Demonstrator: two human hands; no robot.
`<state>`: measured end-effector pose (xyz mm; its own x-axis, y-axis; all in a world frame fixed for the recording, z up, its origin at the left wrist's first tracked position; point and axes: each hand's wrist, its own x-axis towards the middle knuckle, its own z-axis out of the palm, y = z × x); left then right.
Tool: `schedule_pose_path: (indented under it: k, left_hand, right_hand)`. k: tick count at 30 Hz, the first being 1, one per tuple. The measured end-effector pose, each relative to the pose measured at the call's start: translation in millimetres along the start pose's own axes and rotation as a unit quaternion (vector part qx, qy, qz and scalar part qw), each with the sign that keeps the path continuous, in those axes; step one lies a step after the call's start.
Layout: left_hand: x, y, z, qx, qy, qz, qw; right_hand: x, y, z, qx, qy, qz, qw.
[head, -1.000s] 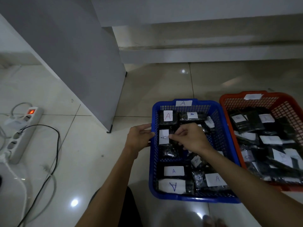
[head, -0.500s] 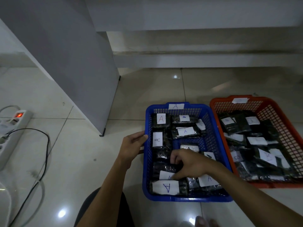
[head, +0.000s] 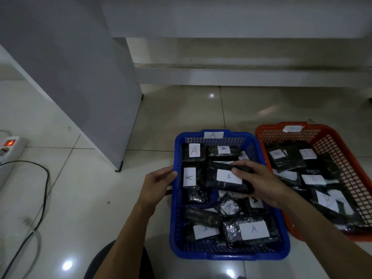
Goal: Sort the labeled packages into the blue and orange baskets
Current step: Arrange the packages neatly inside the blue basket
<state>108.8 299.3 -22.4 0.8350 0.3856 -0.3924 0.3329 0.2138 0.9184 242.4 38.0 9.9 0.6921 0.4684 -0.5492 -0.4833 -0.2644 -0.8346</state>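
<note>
Right hand (head: 259,184) grips black package labelled A (head: 225,179) over blue basket (head: 231,255); left hand (head: 159,183) clasps basket's left rim; orange basket (head: 342,137) just right.

Two baskets stand side by side on the floor (head: 84,198) in the lower right of the frame. The left basket (head: 229,255) holds packages (head: 246,231) with labels "A". The right basket (head: 342,150) touches it and holds more packages. A power strip (head: 10,150) lies at the far left edge, well apart.
</note>
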Motion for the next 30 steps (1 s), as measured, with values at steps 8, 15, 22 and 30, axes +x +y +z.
schedule_pose_path:
  k: [8,15,22,30]
  left_hand:
    - [0,0,-1,-0.005,0.009,-0.007,1.0]
    - [-3,2,0,0.018,0.012,-0.008,1.0]
    - [-9,3,4,0.019,0.012,0.001,1.0]
    - [0,1,-1,0.02,0.003,-0.001,1.0]
  right_hand:
    - [3,-10,-2,0.021,0.038,0.015,0.999]
    - [-32,-2,32,-0.238,-0.094,0.005,0.967]
    - [-42,22,63,-0.384,-0.116,-0.041,0.915]
    - [-6,-9,15,-0.44,0.056,-0.152,0.883]
